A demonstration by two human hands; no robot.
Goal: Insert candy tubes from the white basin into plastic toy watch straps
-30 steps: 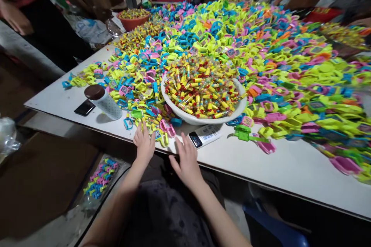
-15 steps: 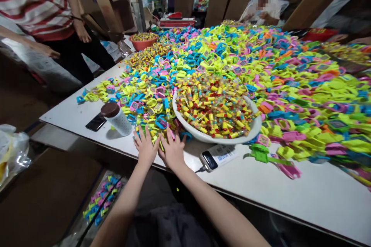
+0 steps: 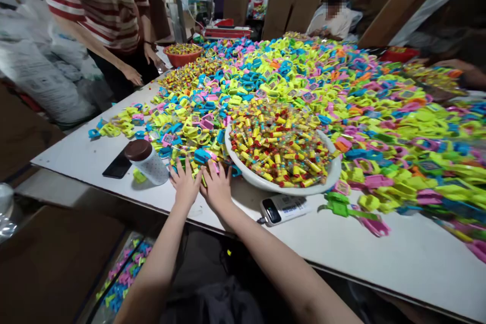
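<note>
My left hand (image 3: 185,186) lies with spread fingers at the near edge of a heap of colourful plastic toy watches (image 3: 197,134). Close beside it, my right hand (image 3: 217,186) is also spread, its fingertips touching watches at the heap's edge. Neither hand holds anything. A white basin (image 3: 243,168) to the right of my hands is full of small yellow-and-red wrapped candy tubes (image 3: 279,149). Left of my hands stands a pale bottle with a brown lid (image 3: 146,162), a yellow-green piece (image 3: 138,176) at its foot.
A black phone (image 3: 117,164) lies left of the bottle. A white device with a cable (image 3: 284,208) rests before the basin. A person in a striped shirt (image 3: 98,5) stands at the left; a red bowl (image 3: 182,55) sits nearby. Another person (image 3: 330,20) is across the table.
The view has shifted slightly. A yellow-green piece now shows beside the bottle. My hands stay spread at the heap's edge. The striped-shirt person has come closer to the table.
</note>
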